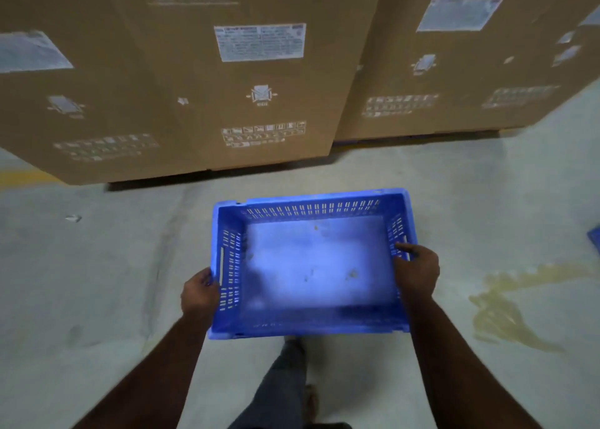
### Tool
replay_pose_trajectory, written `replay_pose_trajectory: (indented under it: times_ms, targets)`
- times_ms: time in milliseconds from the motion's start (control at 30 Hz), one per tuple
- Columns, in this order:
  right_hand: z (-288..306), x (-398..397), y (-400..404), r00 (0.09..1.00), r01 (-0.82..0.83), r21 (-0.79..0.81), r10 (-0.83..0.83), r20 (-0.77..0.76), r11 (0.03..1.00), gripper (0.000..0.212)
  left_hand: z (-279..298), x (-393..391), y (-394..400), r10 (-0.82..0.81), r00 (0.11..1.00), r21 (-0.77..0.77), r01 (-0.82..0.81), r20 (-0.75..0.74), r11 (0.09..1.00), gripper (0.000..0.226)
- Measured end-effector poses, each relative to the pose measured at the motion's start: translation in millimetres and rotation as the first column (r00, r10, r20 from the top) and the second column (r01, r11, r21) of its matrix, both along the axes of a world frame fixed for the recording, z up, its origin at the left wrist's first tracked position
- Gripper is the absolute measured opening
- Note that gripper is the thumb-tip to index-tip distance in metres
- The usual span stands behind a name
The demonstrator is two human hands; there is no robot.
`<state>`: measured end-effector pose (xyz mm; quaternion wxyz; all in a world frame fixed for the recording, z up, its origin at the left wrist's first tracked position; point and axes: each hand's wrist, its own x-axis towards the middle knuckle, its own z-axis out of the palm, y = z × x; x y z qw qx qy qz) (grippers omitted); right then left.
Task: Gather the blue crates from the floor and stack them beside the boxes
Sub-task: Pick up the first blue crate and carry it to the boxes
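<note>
Hands [199,293] [417,271] hold slotted, scuffed blue crate [308,266].

You see a blue slotted crate [311,266], brown cardboard boxes [181,71] with white labels, pale grey floor [97,266] stained perhaps yellowish.

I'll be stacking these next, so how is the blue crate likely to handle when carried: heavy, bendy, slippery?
Probably light for its size: the blue crate looks empty and its walls are slotted. Likely stiff: held only at its short ends by the left hand and right hand, it shows no visible sag. The smooth plastic might be slippery, though the rim gives each grip an edge.
</note>
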<state>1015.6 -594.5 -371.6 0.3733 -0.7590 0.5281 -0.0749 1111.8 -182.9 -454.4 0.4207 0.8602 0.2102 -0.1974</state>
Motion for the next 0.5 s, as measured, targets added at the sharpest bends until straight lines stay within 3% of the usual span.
replay_pose_trajectory:
  times_ms: [67, 200, 333, 500]
  targets:
    - [-46, 37, -27, 0.997, -0.04, 0.024, 0.041, -0.062, 0.999, 0.046, -31, 26, -33, 0.01, 1.0, 0.06, -0.009, -0.01, 0.998, 0.04]
    - [-155, 100, -76, 0.99, -0.084, 0.094, 0.093, -0.106, 0.992, 0.046, -145, 76, -69, 0.046, 0.996, 0.198, -0.03, -0.073, 0.98, 0.044]
    - [-261, 142, -112, 0.973, -0.124, 0.113, 0.143, -0.18, 0.986, 0.044, -228, 112, -113, 0.087, 0.99, 0.32, -0.048, -0.107, 0.946, 0.007]
    - [-385, 177, -144, 0.964, -0.131, 0.104, 0.151, -0.219, 0.986, 0.034, -334, 134, -149, 0.093, 0.989, 0.385, -0.041, -0.118, 0.922, 0.003]
